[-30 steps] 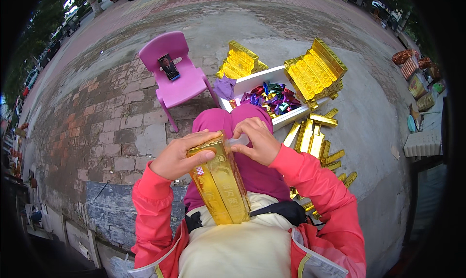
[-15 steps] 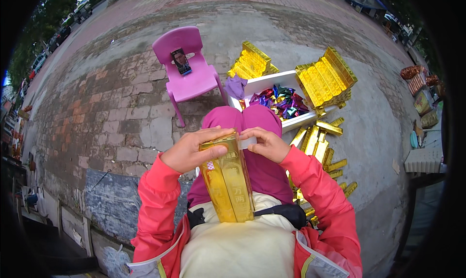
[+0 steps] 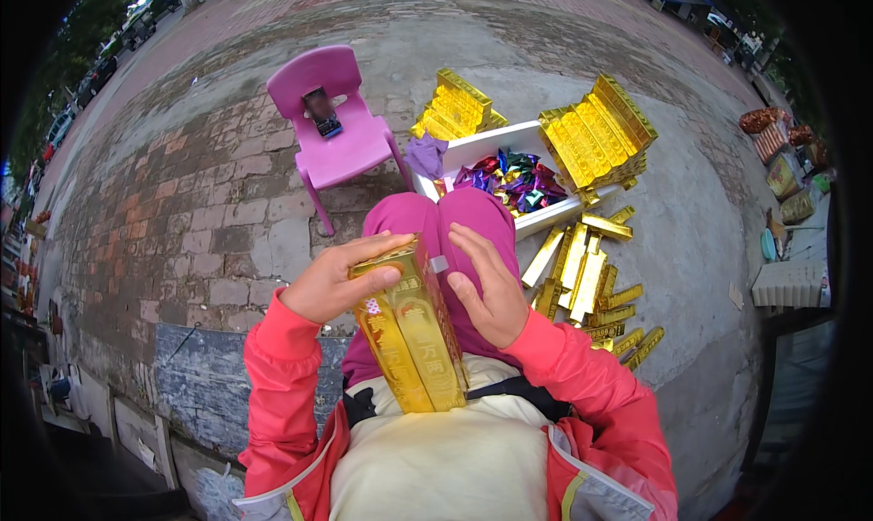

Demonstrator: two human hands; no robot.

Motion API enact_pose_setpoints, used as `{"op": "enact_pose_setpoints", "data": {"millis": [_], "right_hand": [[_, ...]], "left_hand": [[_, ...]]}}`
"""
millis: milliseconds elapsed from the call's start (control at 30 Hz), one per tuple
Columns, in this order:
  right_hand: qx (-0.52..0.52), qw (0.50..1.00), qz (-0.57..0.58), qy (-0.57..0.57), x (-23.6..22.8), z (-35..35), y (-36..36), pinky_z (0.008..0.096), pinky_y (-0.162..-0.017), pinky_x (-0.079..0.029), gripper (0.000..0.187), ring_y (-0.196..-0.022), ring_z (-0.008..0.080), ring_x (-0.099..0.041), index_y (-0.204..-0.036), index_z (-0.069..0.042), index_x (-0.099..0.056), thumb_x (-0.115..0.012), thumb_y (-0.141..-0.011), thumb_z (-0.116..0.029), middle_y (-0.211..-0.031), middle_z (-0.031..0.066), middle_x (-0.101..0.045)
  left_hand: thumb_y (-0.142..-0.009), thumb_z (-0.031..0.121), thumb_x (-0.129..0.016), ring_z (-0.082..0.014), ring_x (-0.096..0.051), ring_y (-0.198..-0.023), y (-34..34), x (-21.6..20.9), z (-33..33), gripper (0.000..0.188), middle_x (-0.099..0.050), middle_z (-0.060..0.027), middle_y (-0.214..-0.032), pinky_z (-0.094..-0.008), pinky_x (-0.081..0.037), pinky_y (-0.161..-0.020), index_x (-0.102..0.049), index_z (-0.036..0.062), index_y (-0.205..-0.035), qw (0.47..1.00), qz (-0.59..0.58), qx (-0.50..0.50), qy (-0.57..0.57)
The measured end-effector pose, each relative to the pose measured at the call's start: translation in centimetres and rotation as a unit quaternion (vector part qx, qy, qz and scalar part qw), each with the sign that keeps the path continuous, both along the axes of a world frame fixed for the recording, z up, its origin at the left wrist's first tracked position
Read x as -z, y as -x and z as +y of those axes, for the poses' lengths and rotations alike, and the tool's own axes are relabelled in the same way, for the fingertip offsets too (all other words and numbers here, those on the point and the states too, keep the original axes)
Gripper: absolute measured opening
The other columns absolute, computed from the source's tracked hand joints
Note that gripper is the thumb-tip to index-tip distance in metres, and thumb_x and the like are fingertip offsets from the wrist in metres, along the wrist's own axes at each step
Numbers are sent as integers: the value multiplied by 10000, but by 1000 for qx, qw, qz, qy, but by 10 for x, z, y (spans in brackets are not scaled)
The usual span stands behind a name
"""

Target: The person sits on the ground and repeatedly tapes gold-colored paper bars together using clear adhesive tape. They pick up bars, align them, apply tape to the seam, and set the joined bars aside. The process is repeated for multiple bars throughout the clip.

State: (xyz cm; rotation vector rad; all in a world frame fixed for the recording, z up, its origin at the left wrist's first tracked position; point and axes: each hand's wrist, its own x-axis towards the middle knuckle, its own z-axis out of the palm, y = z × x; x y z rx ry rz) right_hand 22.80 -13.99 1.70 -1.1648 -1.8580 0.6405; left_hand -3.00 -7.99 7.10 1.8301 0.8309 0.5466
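Note:
A shiny gold, brick-shaped box bundle (image 3: 414,348), seemingly two long bars side by side, stands in my lap and leans against my pale shirt. My left hand (image 3: 335,277) wraps over its upper end, thumb on the near face and fingers across the top. A small whitish tab (image 3: 438,264), which looks like clear tape, sticks out from its right upper edge. Just right of that tab, my right hand (image 3: 491,289) is open with fingers stretched out and holds nothing. Whether its fingertips touch the tab or the box, I cannot tell.
Ahead stands a white box (image 3: 546,219) of colourful foil pieces (image 3: 514,180), with a purple cloth (image 3: 426,155) at its corner. Gold bars are stacked (image 3: 596,144) beside it and scattered (image 3: 587,280) on the paving. A pink chair (image 3: 350,144) carries a phone (image 3: 321,112).
My right hand has let go of the whitish tab, opened its fingers and drawn back rightward. My left hand keeps its hold on the gold bundle. The whole view has shifted slightly.

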Motion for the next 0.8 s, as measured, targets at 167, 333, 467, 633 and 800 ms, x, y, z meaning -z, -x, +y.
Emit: {"op": "enact_pose_setpoints", "data": {"millis": [167, 333, 467, 633, 800], "right_hand": [[-162, 981, 102, 32, 7, -45, 25, 463, -1239, -177, 832, -1541, 421, -161, -1596, 37, -118, -486, -1049, -469, -1647, 288, -135], [-153, 983, 80, 65, 24, -34, 21, 488, -1243, -150, 870, -1540, 427, -157, -1594, 53, -109, -465, -1041, -517, -1648, 295, -125], [-95, 995, -12, -16, 5, -43, 28, 511, -1236, -159, 882, -1537, 414, -180, -1585, 39, -182, -509, -1006, -540, -1645, 266, -180], [-46, 945, -294, -134, -23, -54, 46, 522, -1232, -153, 844, -1537, 351, -216, -1525, -4, -388, -585, -934, -574, -1639, 155, -292], [-59, 929, -343, -124, -28, -53, 48, 537, -1242, -123, 842, -1544, 336, -199, -1519, -48, -432, -632, -893, -573, -1637, 77, -326]], "left_hand": [[-1002, 253, -651, -245, -522, -1351, 0, 1, 1, 481, -615, -132, -1404, -370, -377, -1136, -571, 49, -1429, 1000, -9, 0, -2], [-1012, 206, -626, -204, -513, -1339, 1, -1, 0, 475, -607, -120, -1412, -351, -367, -1136, -550, 24, -1444, 999, -7, -6, 37], [-1012, 187, -624, -182, -541, -1302, -3, 2, 1, 459, -619, -108, -1399, -332, -394, -1111, -559, 33, -1439, 999, -9, -10, 44], [-1008, 176, -625, -168, -564, -1269, -7, 5, 5, 450, -633, -107, -1384, -329, -414, -1094, -567, 35, -1431, 1000, 0, -6, 4], [-1033, 203, -589, -191, -551, -1299, -4, 8, 4, 432, -620, -120, -1401, -343, -396, -1119, -567, 44, -1433, 1000, -14, 0, 28]]}}
